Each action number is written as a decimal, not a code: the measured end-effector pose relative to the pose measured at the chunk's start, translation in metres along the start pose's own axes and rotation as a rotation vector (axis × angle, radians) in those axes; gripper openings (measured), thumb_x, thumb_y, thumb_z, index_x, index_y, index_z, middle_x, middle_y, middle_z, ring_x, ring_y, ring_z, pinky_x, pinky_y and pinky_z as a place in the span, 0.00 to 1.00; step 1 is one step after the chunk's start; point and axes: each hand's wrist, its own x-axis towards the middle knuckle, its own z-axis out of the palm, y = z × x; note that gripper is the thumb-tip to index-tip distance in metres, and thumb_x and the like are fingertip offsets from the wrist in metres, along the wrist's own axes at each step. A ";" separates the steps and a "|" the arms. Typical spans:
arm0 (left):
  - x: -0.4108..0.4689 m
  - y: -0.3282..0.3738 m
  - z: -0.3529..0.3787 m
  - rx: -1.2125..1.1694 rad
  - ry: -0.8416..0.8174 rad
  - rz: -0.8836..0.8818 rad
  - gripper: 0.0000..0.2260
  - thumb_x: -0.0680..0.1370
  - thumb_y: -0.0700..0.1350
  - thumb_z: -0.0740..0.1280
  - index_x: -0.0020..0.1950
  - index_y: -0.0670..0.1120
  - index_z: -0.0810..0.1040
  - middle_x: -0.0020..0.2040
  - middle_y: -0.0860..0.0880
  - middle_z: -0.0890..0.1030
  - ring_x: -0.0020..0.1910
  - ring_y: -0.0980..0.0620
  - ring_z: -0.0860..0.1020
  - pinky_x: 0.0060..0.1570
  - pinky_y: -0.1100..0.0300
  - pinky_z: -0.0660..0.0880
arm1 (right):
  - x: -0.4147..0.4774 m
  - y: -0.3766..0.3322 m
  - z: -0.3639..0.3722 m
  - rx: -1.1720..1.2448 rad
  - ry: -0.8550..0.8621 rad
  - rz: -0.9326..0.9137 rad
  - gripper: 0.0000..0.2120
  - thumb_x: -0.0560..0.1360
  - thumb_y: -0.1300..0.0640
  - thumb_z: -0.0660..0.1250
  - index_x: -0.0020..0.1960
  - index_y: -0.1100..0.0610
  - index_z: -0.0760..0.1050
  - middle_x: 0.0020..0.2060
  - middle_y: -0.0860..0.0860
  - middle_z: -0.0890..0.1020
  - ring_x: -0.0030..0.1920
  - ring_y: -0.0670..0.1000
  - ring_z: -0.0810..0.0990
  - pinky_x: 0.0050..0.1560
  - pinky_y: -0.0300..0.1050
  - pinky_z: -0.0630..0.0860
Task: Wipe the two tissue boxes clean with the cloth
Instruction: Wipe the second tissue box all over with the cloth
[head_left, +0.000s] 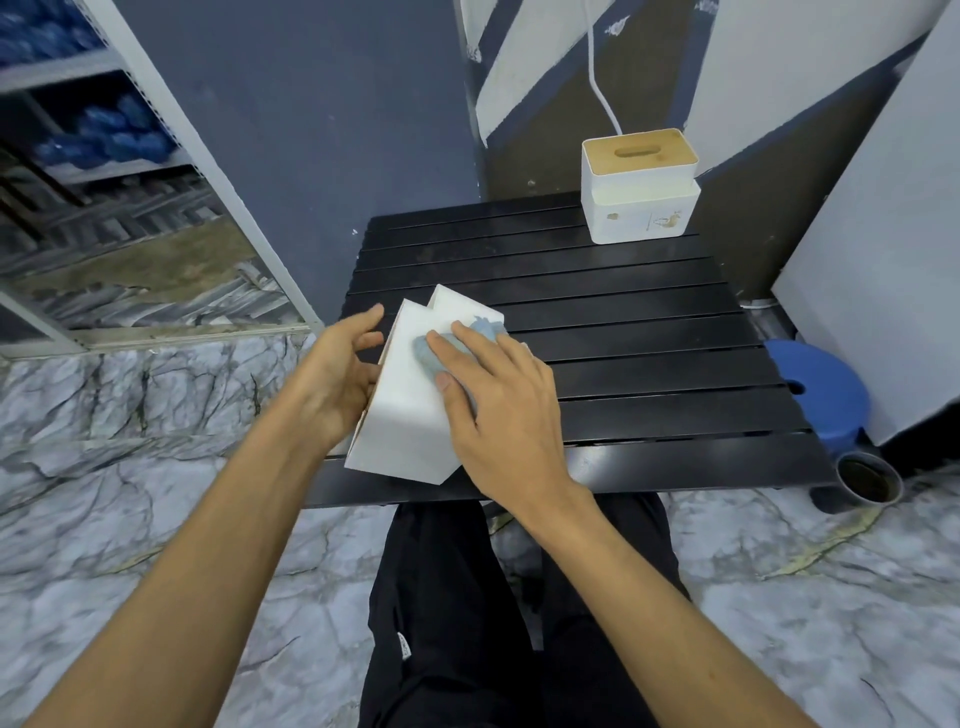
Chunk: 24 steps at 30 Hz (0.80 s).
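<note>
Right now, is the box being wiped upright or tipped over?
Tipped: the near tissue box lies on its side, plain white wall up.

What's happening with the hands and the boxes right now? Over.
Right hand flat, pressing blue cloth onto near white box. Left hand braces its left side. Wood-topped box stands apart at far corner of table. Nothing blocks it.
</note>
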 end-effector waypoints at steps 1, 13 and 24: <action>0.000 -0.003 0.001 -0.018 0.024 -0.003 0.26 0.78 0.61 0.65 0.67 0.43 0.76 0.56 0.37 0.82 0.48 0.40 0.80 0.50 0.49 0.77 | 0.000 -0.001 0.001 -0.003 0.006 -0.007 0.17 0.81 0.51 0.58 0.68 0.48 0.75 0.68 0.47 0.76 0.67 0.52 0.71 0.64 0.51 0.65; -0.009 -0.045 0.010 0.076 0.099 0.575 0.20 0.80 0.55 0.64 0.70 0.51 0.73 0.59 0.52 0.82 0.49 0.57 0.81 0.43 0.63 0.77 | -0.004 0.005 0.000 -0.010 0.182 -0.084 0.17 0.81 0.54 0.61 0.69 0.50 0.74 0.71 0.50 0.71 0.72 0.56 0.67 0.65 0.53 0.65; -0.003 -0.075 0.002 0.150 -0.031 0.699 0.26 0.79 0.50 0.61 0.76 0.44 0.64 0.61 0.60 0.81 0.55 0.56 0.81 0.50 0.61 0.78 | -0.023 0.026 -0.008 0.241 0.245 -0.051 0.16 0.80 0.53 0.63 0.66 0.54 0.77 0.67 0.50 0.76 0.68 0.55 0.70 0.64 0.54 0.70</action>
